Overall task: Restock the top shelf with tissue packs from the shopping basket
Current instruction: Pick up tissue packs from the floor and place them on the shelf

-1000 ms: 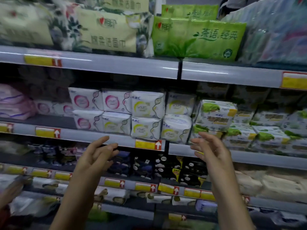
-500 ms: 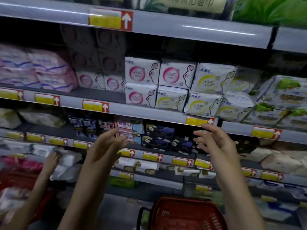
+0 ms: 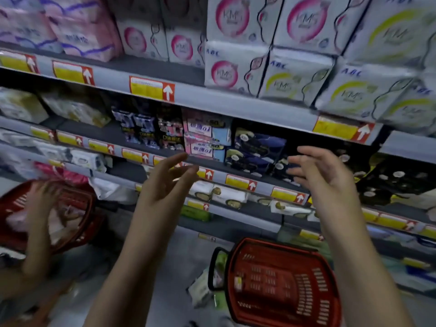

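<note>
My left hand point(image 3: 165, 185) and my right hand point(image 3: 323, 175) hover in front of the lower shelves, palms facing each other, fingers spread, nothing held. Below them on the floor stands a red shopping basket point(image 3: 283, 279) with a black handle; its inside looks bare red mesh. A pale tissue pack point(image 3: 203, 286) lies on the floor against the basket's left side. The top shelf is out of view above the frame.
Shelves of white boxed packs point(image 3: 283, 76), pink packs point(image 3: 77, 36) and dark packs point(image 3: 254, 147) fill the view, with yellow price tags point(image 3: 151, 88) on the rails. At the left another person's hand point(image 3: 44, 197) reaches into a second red basket point(image 3: 77, 208).
My view has tilted down from the top shelf to the lower shelves and floor. Both hands have dropped with it and stay empty. The red basket has come into full view.
</note>
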Tool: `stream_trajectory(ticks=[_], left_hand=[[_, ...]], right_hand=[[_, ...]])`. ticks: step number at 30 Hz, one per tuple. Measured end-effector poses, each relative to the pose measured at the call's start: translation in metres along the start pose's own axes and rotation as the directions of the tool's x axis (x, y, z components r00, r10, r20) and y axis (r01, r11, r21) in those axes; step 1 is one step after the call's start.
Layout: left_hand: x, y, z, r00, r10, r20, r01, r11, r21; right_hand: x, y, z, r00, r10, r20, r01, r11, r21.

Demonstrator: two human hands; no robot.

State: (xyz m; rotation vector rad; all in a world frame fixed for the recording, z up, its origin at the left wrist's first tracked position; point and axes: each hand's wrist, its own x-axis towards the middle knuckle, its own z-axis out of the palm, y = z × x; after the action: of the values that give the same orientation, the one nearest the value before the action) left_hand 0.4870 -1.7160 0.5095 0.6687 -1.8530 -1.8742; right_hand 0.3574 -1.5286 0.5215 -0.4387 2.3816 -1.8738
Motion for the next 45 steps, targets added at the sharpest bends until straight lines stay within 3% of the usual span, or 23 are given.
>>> stream_trajectory(ticks=[12,21,28,33,38,45], left_hand=[[0.011,-0.168,-0.028,0.971,-0.235,-0.035,0.236,0.97,0.057],[-0.007,-0.349,-0.067,0.935,-0.345,0.077,0.319,0.918,0.237],[-0.036,-0.514,-0.087,0.86,-0.509,0.041,0.464,0.813,0.351],[-0.047,-0.617,-0.092,0.753,-0.657,-0.014,0.624,0.708,0.33],[-0.053,-0.694,-0.087,0.452,-0.885,0.11,0.889,0.457,0.021],[-0.068,-0.773,-0.085,0.298,-0.949,0.098,0.952,0.29,-0.095]], right_hand=[[-0.064,0.176,0.078,0.966,0.259,-0.025,-0.259,0.966,-0.006],[-0.135,0.33,0.156,0.923,0.384,-0.03,-0.385,0.921,-0.057],[-0.222,0.475,0.214,0.819,0.546,0.174,-0.537,0.837,-0.103],[-0.263,0.576,0.245,0.752,0.634,0.18,-0.594,0.77,-0.233],[-0.268,0.66,0.263,0.786,0.611,0.091,-0.558,0.765,-0.322],[-0.251,0.722,0.274,0.802,0.594,-0.067,-0.581,0.749,-0.317]])
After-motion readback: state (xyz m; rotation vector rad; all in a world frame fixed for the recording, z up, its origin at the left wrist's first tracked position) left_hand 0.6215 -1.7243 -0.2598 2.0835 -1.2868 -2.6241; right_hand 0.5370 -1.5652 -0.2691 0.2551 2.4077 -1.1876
